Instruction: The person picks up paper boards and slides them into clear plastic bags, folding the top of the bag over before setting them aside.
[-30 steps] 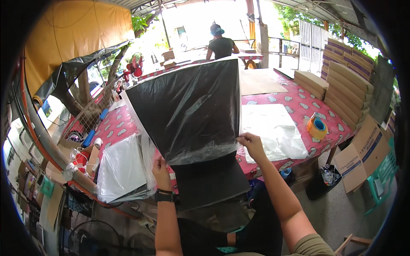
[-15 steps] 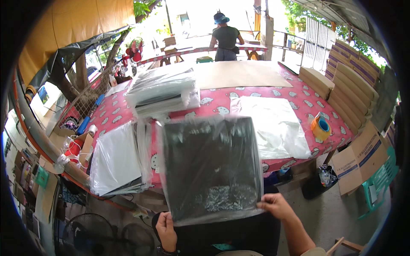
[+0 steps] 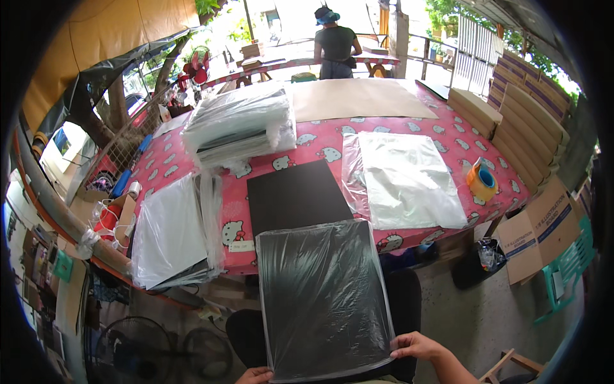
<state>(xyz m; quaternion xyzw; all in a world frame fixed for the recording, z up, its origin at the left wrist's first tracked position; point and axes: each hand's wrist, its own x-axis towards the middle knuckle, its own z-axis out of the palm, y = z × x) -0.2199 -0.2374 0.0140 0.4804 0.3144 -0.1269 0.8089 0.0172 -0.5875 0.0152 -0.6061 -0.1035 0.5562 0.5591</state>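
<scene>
A black board in a clear plastic sleeve (image 3: pixel 323 301) slopes from the table's near edge down over my lap. My left hand (image 3: pixel 256 376), partly cut off by the lower edge of the view, pinches its near left corner. At the near right corner, the fingers of my right hand (image 3: pixel 419 346) are closed on the sleeve. Beyond it a bare black board (image 3: pixel 294 192) lies on the pink patterned tablecloth (image 3: pixel 275 165), its near edge overlapped by the sleeved one. To the right lies a pile of flat clear plastic sleeves (image 3: pixel 412 179).
Plastic-wrapped sheets form a pile (image 3: pixel 169 230) at the left and a taller stack (image 3: pixel 236 121) behind. A brown sheet (image 3: pixel 364 100) covers the far table. An orange tape roll (image 3: pixel 481 182) stands right, near cardboard boxes (image 3: pixel 527 141). Another person (image 3: pixel 336 48) stands beyond, facing away.
Both hands have drawn the sleeved board down toward me, away from over the table. The bare black board and more of the sleeve pile now show.
</scene>
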